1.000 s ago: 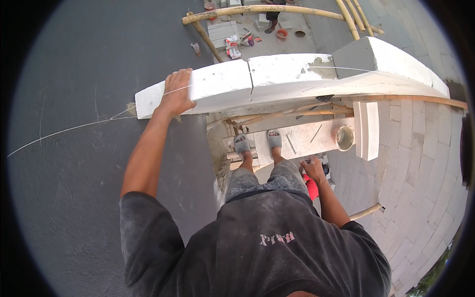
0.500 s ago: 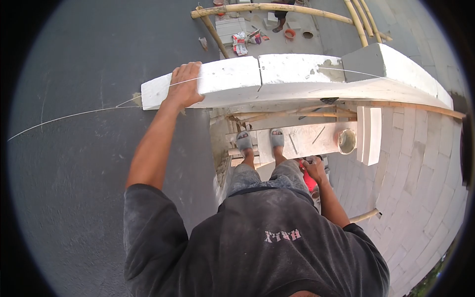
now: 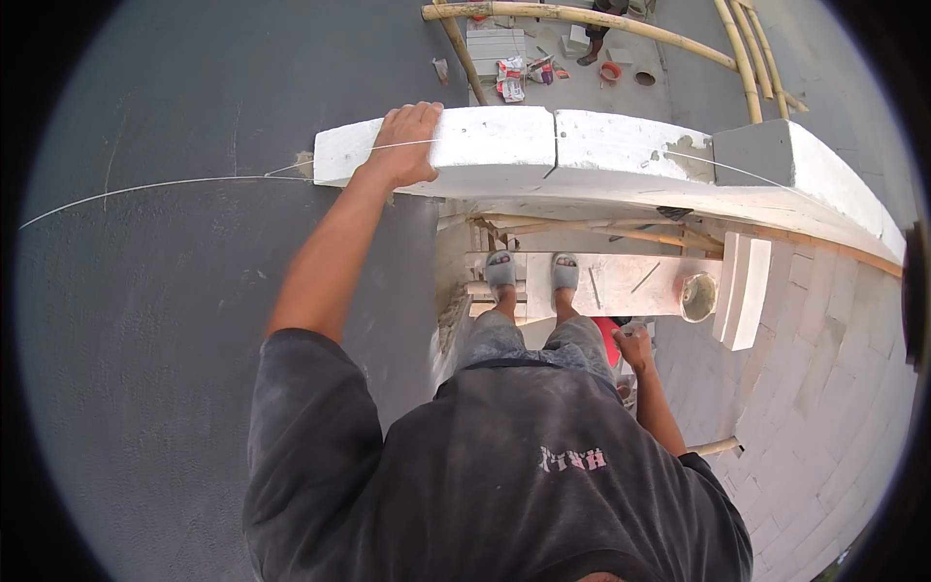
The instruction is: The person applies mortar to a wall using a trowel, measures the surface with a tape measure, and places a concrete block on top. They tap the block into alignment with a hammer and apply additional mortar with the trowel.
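My left hand [image 3: 405,145] lies over the left end of a white lightweight block [image 3: 495,136], fingers across its top and thumb on the near side. A narrow open joint separates this block from a second white block [image 3: 621,141], which has a grey mortar patch near its right end. A taut white string [image 3: 165,187] runs from the dark wall across the blocks. My right hand [image 3: 633,346] hangs low beside my right thigh, fingers curled; what they hold, if anything, is hidden. Something red [image 3: 608,338] shows next to it.
My sandalled feet stand on a plank platform [image 3: 630,281]. On it are a mortar bucket [image 3: 697,296], thin sticks and upright white blocks [image 3: 745,291]. Bamboo poles [image 3: 582,21] cross beyond the wall. Farther below are bags [image 3: 510,78], an orange bucket [image 3: 610,72] and another person's leg.
The view has swung, so the scene sits farther right. My left hand stays on the same block. My right hand remains low by my thigh, its fingers still curled.
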A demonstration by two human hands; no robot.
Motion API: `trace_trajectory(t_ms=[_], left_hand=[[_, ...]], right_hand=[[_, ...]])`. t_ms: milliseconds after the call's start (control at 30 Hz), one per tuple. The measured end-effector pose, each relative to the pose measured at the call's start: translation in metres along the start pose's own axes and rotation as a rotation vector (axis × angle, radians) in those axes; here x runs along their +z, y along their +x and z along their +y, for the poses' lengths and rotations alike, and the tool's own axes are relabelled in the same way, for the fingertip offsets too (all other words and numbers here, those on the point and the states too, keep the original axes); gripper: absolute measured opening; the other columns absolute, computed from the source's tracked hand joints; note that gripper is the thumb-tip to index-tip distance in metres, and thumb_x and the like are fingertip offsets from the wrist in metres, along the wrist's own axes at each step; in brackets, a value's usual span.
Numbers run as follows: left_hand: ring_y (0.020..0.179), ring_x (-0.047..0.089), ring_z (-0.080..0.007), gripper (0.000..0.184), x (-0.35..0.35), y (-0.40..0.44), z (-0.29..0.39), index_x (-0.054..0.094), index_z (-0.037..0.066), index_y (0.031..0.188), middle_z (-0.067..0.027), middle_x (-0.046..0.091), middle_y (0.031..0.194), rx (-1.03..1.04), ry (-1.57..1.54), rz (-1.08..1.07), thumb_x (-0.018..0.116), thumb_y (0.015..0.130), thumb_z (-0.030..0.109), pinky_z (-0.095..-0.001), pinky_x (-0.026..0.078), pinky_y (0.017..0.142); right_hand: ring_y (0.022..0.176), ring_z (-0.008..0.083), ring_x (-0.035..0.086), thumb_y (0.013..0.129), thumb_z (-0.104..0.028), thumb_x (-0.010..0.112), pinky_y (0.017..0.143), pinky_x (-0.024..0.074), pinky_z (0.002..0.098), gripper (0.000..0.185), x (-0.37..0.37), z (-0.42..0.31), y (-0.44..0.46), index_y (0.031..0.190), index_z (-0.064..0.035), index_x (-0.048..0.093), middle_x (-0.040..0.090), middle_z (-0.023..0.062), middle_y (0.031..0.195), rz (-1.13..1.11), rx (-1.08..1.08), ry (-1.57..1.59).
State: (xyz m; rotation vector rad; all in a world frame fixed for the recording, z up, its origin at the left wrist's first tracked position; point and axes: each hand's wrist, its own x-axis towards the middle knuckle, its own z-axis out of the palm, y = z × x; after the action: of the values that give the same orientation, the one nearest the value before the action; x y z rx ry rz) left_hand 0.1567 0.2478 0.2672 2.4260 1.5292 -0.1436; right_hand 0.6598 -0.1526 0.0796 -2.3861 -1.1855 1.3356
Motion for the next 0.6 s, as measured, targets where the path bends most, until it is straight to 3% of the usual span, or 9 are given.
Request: trace_trajectory(t_ms=[100, 200, 300, 333, 400, 600], left_hand=[[0.137, 0.050, -0.0348, 0.102, 0.004, -0.001, 0.001, 0.044, 0.001, 0.149, -0.0155, 0.055, 0.142, -0.010, 0.039, 0.038, 0.088, 0.059, 0.014, -0.0446, 0.037, 0.118], [0.133, 0.052, -0.0331, 0.100, 0.000, 0.000, 0.002, 0.046, 0.002, 0.147, -0.0142, 0.057, 0.138, -0.030, 0.041, 0.002, 0.088, 0.057, 0.014, -0.0441, 0.040, 0.114], [0.132, 0.053, -0.0319, 0.098, -0.003, 0.000, 0.004, 0.047, 0.002, 0.146, -0.0130, 0.057, 0.136, -0.062, 0.036, -0.012, 0.087, 0.057, 0.013, -0.0449, 0.040, 0.113], [0.132, 0.053, -0.0318, 0.096, -0.001, -0.001, 0.004, 0.048, 0.002, 0.146, -0.0133, 0.057, 0.136, -0.059, 0.040, -0.010, 0.086, 0.059, 0.011, -0.0457, 0.040, 0.114], [0.132, 0.053, -0.0317, 0.093, 0.001, -0.002, 0.004, 0.048, 0.002, 0.146, -0.0136, 0.057, 0.135, -0.081, 0.046, -0.002, 0.085, 0.060, 0.009, -0.0465, 0.040, 0.114], [0.136, 0.051, -0.0340, 0.080, 0.015, -0.004, 0.006, 0.049, 0.003, 0.144, -0.0145, 0.057, 0.138, -0.097, 0.005, 0.113, 0.079, 0.069, 0.002, -0.0535, 0.033, 0.122]], right_hand=[[0.067, 0.0165, 0.069, 0.091, -0.017, 0.078, 0.059, 0.0539, 0.0309, 0.021, -0.005, 0.002, 0.010, 0.091, 0.0028, 0.073, 0.072, 0.0097, 0.075, -0.094, -0.025, -0.033], [0.070, 0.0193, 0.072, 0.091, -0.016, 0.079, 0.060, 0.0576, 0.0311, 0.023, -0.009, -0.019, 0.006, 0.100, 0.0044, 0.072, 0.073, 0.0120, 0.083, -0.142, 0.094, 0.092], [0.069, 0.0201, 0.071, 0.093, -0.016, 0.078, 0.057, 0.0569, 0.0322, 0.027, 0.001, 0.055, 0.039, 0.108, 0.0053, 0.069, 0.073, 0.0133, 0.085, -0.150, 0.013, -0.045], [0.069, 0.0201, 0.071, 0.093, -0.016, 0.078, 0.057, 0.0569, 0.0322, 0.027, -0.002, 0.049, 0.034, 0.108, 0.0053, 0.069, 0.073, 0.0133, 0.085, -0.159, -0.005, -0.054], [0.069, 0.0201, 0.070, 0.095, -0.015, 0.076, 0.058, 0.0565, 0.0335, 0.037, -0.011, 0.021, 0.017, 0.121, 0.0058, 0.060, 0.071, 0.0130, 0.086, -0.164, 0.255, 0.228], [0.075, 0.0190, 0.069, 0.096, -0.016, 0.075, 0.063, 0.0575, 0.0345, 0.056, -0.018, 0.047, 0.036, 0.137, 0.0049, 0.045, 0.069, 0.0120, 0.092, -0.222, 0.356, 0.228]])
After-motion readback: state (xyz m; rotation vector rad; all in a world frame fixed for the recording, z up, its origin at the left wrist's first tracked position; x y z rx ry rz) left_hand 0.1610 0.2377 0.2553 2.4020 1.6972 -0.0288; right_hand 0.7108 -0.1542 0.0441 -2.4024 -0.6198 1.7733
